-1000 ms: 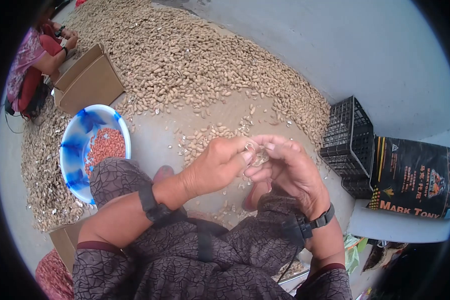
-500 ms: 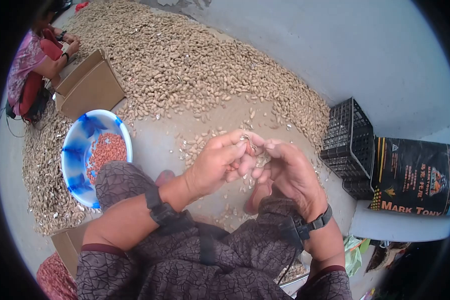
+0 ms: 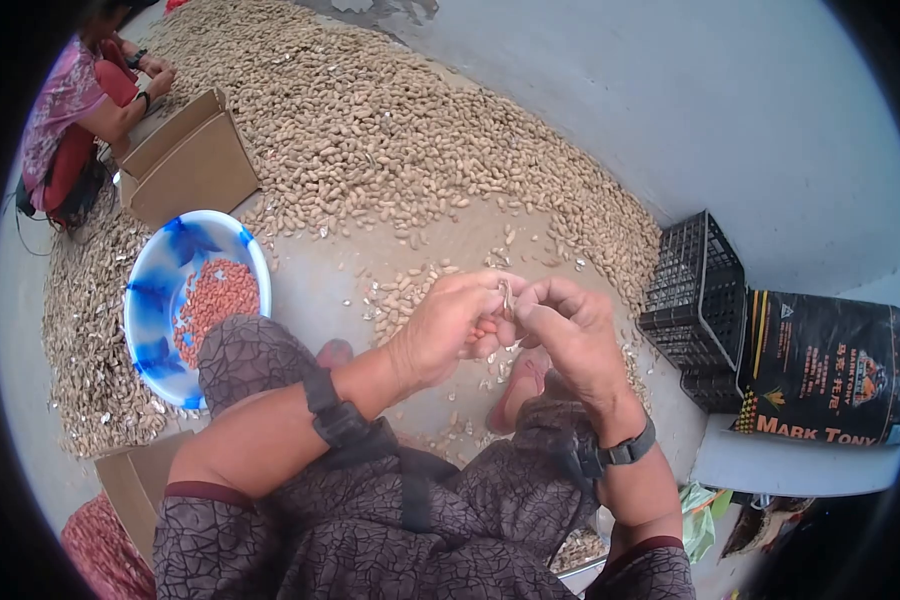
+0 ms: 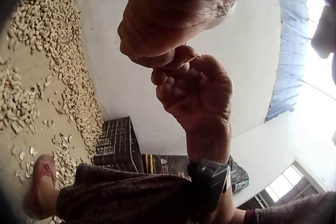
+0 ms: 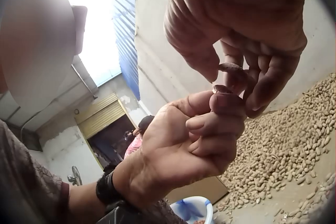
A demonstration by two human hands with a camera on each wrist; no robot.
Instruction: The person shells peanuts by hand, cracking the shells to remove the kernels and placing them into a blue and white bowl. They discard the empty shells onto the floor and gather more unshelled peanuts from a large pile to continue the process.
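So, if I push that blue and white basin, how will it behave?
The basin looks like plastic and is only partly filled, so it's probably light for its size. Its red peanuts lie loose, so a push would likely make them roll. Being wide, it may slide before tipping.

open lane: air above bare floor [image 3: 305, 265], from left hand [image 3: 435, 325] to blue-and-white basin [image 3: 136, 300]; basin mouth open upward.
obstacle, low: left knee [image 3: 255, 360], overlapping the basin's near-right rim.
obstacle, beyond basin: cardboard box [image 3: 195, 175].
obstacle, ahead: peanut heap [image 3: 370, 120], low, open air above.
tight gap: between left hand and right hand [image 3: 580, 340], fingers close together.
side lane: floor strip between right hand and black crates [image 3: 695, 290], littered.
obstacle, right: crates, sack [image 3: 820, 365], wall [image 3: 690, 110] behind.
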